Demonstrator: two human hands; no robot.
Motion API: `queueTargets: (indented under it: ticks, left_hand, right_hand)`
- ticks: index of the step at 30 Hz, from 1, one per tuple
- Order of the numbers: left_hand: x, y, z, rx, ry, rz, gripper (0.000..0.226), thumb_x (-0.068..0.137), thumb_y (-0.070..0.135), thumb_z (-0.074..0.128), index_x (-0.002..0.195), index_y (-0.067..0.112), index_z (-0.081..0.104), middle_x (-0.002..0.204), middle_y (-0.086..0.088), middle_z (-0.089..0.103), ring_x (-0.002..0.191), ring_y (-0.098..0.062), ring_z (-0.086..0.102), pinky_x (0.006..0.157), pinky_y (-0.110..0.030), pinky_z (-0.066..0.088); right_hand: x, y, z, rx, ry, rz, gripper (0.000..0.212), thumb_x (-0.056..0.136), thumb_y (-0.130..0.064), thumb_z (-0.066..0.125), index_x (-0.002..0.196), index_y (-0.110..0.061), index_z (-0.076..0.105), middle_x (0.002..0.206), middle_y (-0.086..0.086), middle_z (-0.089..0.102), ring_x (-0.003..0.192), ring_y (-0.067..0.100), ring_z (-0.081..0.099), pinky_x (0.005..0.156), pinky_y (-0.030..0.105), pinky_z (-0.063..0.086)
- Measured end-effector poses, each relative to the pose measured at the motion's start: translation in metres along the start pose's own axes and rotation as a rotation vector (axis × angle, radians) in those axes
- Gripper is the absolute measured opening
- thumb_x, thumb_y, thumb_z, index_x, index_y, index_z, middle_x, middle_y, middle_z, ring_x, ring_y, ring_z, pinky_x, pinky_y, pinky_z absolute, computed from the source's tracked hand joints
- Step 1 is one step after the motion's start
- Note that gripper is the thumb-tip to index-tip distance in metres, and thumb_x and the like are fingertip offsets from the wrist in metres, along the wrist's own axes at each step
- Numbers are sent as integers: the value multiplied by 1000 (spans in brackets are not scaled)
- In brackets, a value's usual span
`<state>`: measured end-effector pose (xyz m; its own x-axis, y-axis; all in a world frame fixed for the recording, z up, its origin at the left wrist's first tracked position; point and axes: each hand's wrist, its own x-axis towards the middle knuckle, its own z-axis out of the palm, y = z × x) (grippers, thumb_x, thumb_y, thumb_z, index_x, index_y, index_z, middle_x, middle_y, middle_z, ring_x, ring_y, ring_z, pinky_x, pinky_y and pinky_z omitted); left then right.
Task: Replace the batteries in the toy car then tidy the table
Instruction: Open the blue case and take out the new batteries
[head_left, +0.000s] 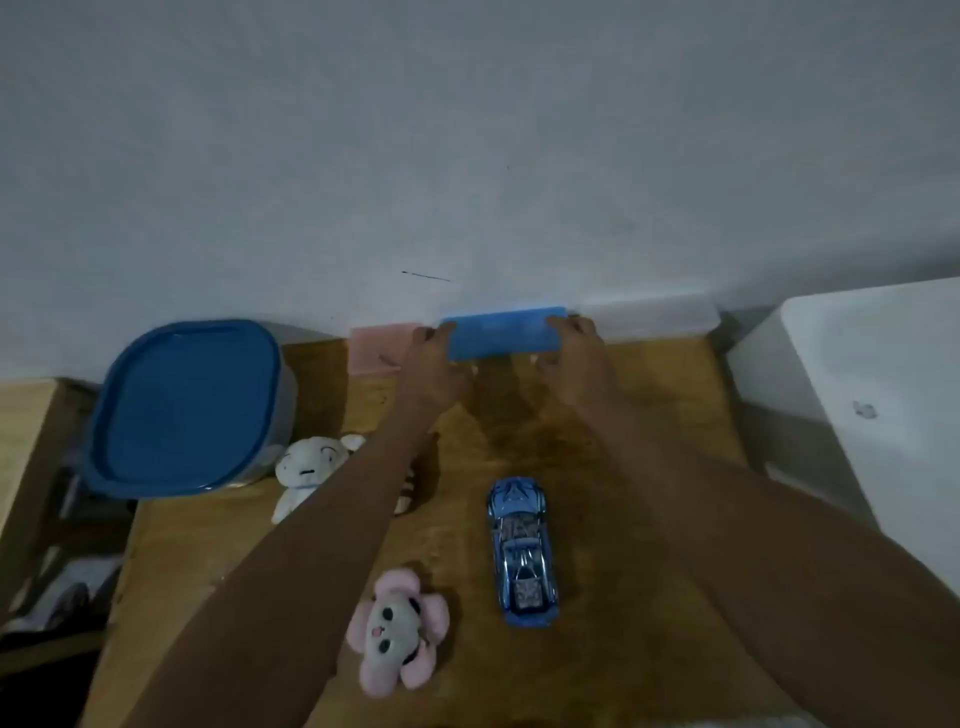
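Toy car (522, 553): a blue, glossy model is positioned on the wooden table (613, 467), right of centre, with its long axis running away from the viewer. It is not touched by either hand and lies between the 2 outstretched forearms, closer to the right one.

Both arms are extended to the far edge of the table, where a blue box (501, 332) is set against the wall. The box is gripped at its 2 short ends: the left hand (436, 364) is closed around the left end, with fingertips curled over the top corner, and the right hand (574, 353) is closed around the right end in the same manner. Whether the box is lifted or resting on the table cannot be determined.

A pink box (376, 348) is located just beside the blue box on its left, partly covered by the left hand. A white box (654, 317) is located just beside it on the right, also against the wall.

A container with a blue lid (187, 408) is placed at the left rear corner of the table. A white plush toy (306, 470) lies near its front right side and is partly hidden by the left forearm. A pink plush toy (397, 631) lies near the front edge, left of the toy car and apart from it.

A white cabinet (872, 395) stands to the right of the table.
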<state>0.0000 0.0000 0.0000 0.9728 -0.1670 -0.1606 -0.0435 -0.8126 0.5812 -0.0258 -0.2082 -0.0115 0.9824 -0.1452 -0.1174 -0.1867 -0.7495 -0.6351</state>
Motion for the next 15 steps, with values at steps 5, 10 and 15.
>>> queueTargets:
  ticks: [5, 10, 15]
  left_hand:
    - [14, -4, 18, -29, 86, -42, 70, 84, 12, 75, 147, 10, 45, 136, -21, 47, 117, -35, 55, 101, -42, 47]
    - [19, -6, 21, -47, 138, -41, 57, 89, 10, 69, 142, 10, 50, 136, -19, 48, 119, -34, 55, 105, -42, 47]
    - [22, -11, 22, -66, 149, -26, 56, 89, 10, 70, 142, 13, 51, 133, -18, 50, 116, -32, 55, 104, -45, 49]
  right_hand:
    - [8, 1, 9, 16, 66, 42, 49, 91, -10, 67, 139, -11, 54, 149, 14, 36, 124, 32, 53, 107, 40, 47]
    - [16, 2, 10, -14, 65, 79, 47, 94, -13, 66, 140, -14, 55, 148, 13, 39, 130, 30, 48, 112, 37, 40]
    - [17, -4, 6, -54, 101, 86, 41, 99, -19, 60, 139, -19, 58, 145, 13, 45, 125, 31, 51, 106, 40, 47]
